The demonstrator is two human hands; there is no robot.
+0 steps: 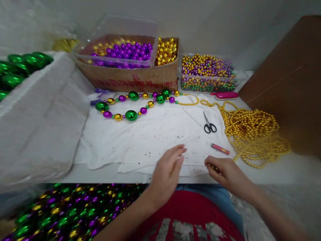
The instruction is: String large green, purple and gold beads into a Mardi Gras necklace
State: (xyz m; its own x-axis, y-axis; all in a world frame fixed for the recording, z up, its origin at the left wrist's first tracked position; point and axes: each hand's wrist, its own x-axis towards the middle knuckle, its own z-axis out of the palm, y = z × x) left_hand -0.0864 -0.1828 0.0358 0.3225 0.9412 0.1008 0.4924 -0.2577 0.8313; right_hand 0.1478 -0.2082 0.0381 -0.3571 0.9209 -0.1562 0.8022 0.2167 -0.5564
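My right hand [224,171] is closed around a strand of small gold beads [250,125], whose tangled pile spreads to its right on the table. Fingers extended and a little apart, my left hand [168,172] hovers over the front of the white cloth [120,142] with nothing visible in it. Beyond the hands lie black-handled scissors [209,124], a thin needle [192,117] and a red lighter [220,149]. A necklace of large green, gold and purple beads [131,115] is laid out in a loop at the cloth's back left.
A cardboard box [130,78] holds a clear bin of purple beads [130,52] and loose gold beads [167,50]. Beside it stands a tub of small mixed beads [208,72], with a pink-handled tool [225,95] in front. A foam box [45,117] borders the left; a brown carton [286,80], the right.
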